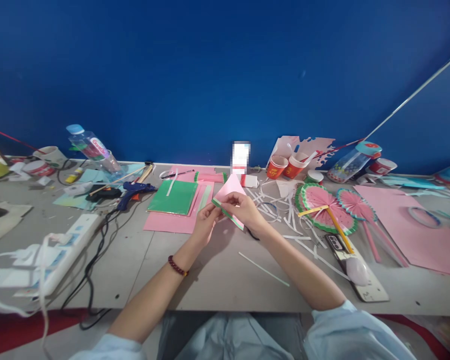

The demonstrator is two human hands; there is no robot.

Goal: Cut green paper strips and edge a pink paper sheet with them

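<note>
Between my two hands is a sheet of pink paper with a green and white strip along its near edge. My left hand pinches that edge at its left end. The fingers of my right hand are closed on the same edge, close beside the left fingertips. The paper is raised off the table, its far part pointing toward the wall. Left of my hands, a green paper stack lies on pink sheets. To the right, white paper strips lie scattered.
Watermelon-patterned paper fans lie at the right, near a phone. Red paper cups stand by the blue wall. At the left are a blue glue gun, a power strip with cables, and a tilted plastic bottle.
</note>
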